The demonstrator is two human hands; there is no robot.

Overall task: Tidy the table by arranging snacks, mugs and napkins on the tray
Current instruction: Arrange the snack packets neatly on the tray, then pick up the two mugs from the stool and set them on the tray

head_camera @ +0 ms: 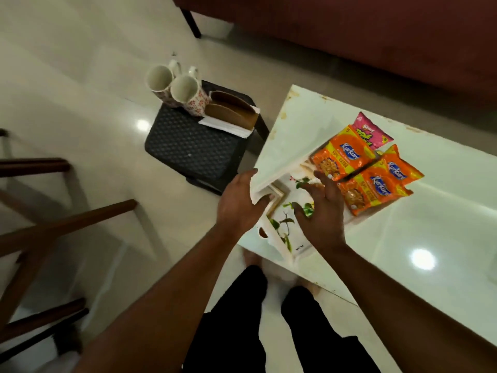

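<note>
A white tray [279, 246] with a green leaf print lies on the near left corner of the white table [443, 211]. Two orange snack packets [341, 157] [376, 184] and a pink packet [372, 130] rest at the tray's far end. My left hand [239, 203] curls around the tray's left rim. Over the tray's middle, my right hand [320, 211] hovers with fingers spread, holding nothing, close to the orange packets. Two floral mugs [158, 79] [187, 92] and white napkins [223, 126] sit on a black stool [188, 152] to the left of the table.
A brown holder [231, 114] stands by the napkins on the stool. Dark wooden chair rails [67, 224] fill the left side. A maroon sofa [349, 36] runs behind the table. My legs and feet stand on the glossy floor below the table's near edge.
</note>
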